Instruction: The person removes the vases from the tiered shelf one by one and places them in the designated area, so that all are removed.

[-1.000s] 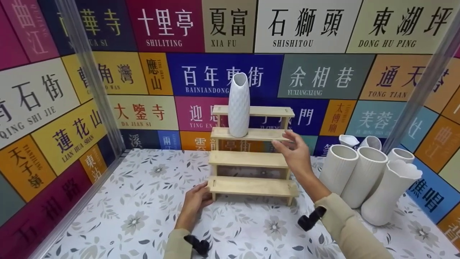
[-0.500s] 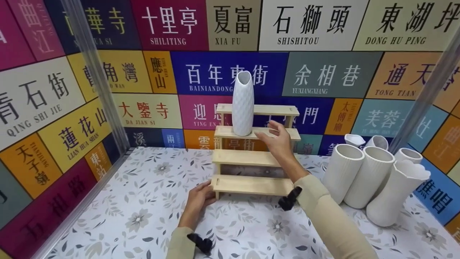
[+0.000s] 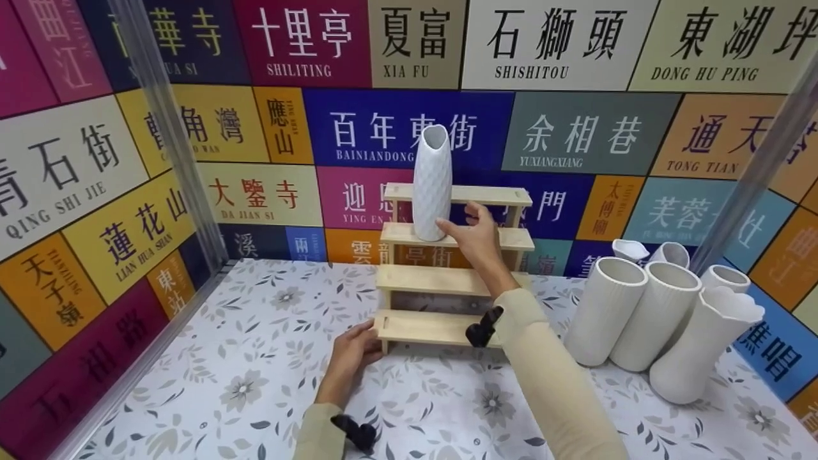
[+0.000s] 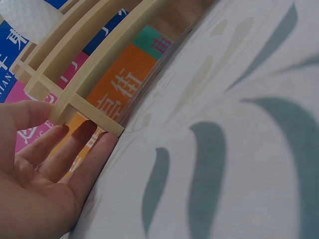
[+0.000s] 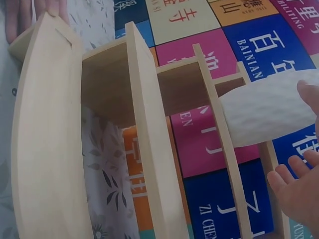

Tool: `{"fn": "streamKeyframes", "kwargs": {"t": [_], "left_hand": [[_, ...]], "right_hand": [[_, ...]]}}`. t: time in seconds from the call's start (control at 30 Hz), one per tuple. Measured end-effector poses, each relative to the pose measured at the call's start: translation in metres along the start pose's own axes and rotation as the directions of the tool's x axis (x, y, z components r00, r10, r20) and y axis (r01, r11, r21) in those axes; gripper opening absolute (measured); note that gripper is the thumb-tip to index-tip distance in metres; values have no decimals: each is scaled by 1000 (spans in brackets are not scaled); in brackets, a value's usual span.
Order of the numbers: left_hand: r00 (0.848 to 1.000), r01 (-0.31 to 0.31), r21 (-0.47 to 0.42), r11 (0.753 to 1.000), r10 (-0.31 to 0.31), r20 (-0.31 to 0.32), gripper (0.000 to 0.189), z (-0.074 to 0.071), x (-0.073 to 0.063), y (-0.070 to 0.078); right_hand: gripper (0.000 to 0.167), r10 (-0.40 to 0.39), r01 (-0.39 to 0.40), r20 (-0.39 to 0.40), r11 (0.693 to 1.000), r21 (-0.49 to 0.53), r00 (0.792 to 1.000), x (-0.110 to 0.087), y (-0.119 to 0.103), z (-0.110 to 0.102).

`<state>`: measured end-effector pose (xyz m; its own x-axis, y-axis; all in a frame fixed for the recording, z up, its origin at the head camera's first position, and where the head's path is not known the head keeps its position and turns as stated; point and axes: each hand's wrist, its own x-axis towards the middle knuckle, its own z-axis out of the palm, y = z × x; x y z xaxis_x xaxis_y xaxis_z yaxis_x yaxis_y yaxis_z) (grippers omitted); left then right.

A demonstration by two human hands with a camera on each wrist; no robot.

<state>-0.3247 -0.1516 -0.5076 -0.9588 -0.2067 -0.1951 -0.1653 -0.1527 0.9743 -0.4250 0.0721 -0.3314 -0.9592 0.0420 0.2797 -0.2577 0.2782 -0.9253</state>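
Note:
A tall white vase (image 3: 432, 185) with a diamond-textured surface stands upright on the third step of a light wooden tiered stand (image 3: 441, 279). My right hand (image 3: 476, 239) is at the vase's lower right side. Its thumb lies against the vase, while the other fingers stretch out apart from it, as the right wrist view also shows with the vase (image 5: 269, 107) beside the hand (image 5: 299, 186). My left hand (image 3: 350, 354) holds the left end of the lowest step; in the left wrist view, thumb and fingers (image 4: 82, 169) bracket the step's end and leg.
Several white vases (image 3: 677, 319) stand grouped on the right of the table, one with a scalloped rim (image 3: 703, 345). A floral cloth (image 3: 255, 358) covers the table. Colourful sign panels (image 3: 409, 128) form the wall behind, with clear corner strips at both sides.
My right hand has moved left from the stand's right side until its thumb reaches the vase. The left hand stays at the lowest step. The view has shifted slightly.

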Motion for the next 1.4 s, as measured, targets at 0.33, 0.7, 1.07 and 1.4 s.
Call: {"fn": "streamKeyframes", "kwargs": {"t": [0.33,0.7,1.07,1.4], "left_hand": [[1000,-18,22,1000,18,-3,50,-1,0,1],[1000,-19,47,999,19,-3,50,-3,-2,1],[999,-31,32,999,31,15,51,-2,-6,4],[1000,-29,53,998,30,-3,50,-2,-3,2]], "right_hand": [[88,0,0,-8,1000,12,1000,16,4,15],[92,55,-55,3,998,31,998,22,12,28],[84,-1,1,-11,999,41,1000,30,4,42],[77,-67,68,-56,997,30,996,26,8,51]]}}
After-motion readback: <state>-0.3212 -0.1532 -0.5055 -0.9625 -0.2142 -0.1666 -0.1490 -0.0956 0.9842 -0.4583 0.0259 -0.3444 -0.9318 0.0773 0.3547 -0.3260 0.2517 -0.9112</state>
